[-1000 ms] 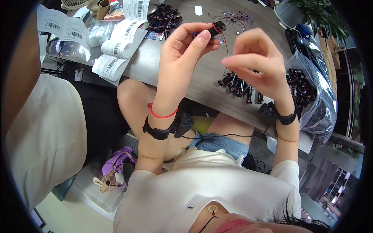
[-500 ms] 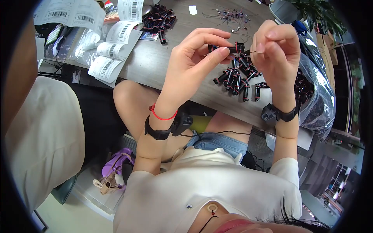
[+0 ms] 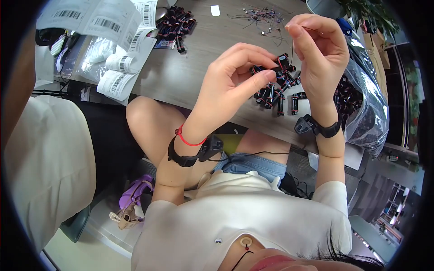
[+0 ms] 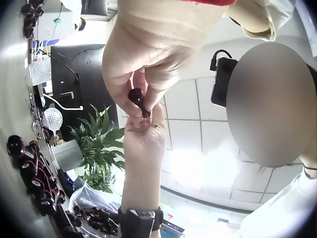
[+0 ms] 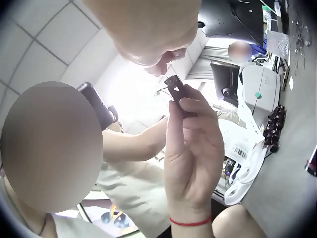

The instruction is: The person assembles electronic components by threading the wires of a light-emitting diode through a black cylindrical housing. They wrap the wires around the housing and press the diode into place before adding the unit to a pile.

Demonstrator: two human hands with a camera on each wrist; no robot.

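Observation:
My left hand point(image 3: 237, 77) holds a small black cylinder point(image 5: 177, 90) between thumb and fingers, its far end pointing toward the right hand. A thin wire point(image 3: 292, 49) runs up from that end in the head view. At its upper end, my right hand point(image 3: 321, 54) pinches it between thumb and forefinger. In the left wrist view the cylinder's dark round end point(image 4: 135, 95) shows under the left fingers, with the right hand close beyond it. A pile of similar black cylinders with red wires point(image 3: 271, 95) lies on the table point(image 3: 199, 58) below the hands.
A second cylinder pile point(image 3: 176, 25) lies at the back left beside curled barcode label sheets point(image 3: 118, 83). Loose wires with small connectors point(image 3: 262, 18) are spread at the back. To the right stands a clear plastic bag point(image 3: 373, 113) of cylinders. Another person's pale clothing point(image 3: 49, 176) is at the left.
The left hand has moved right and down with the cylinder. The right hand has come round to the cylinder's end, then risen, fingertips pinched on the wire.

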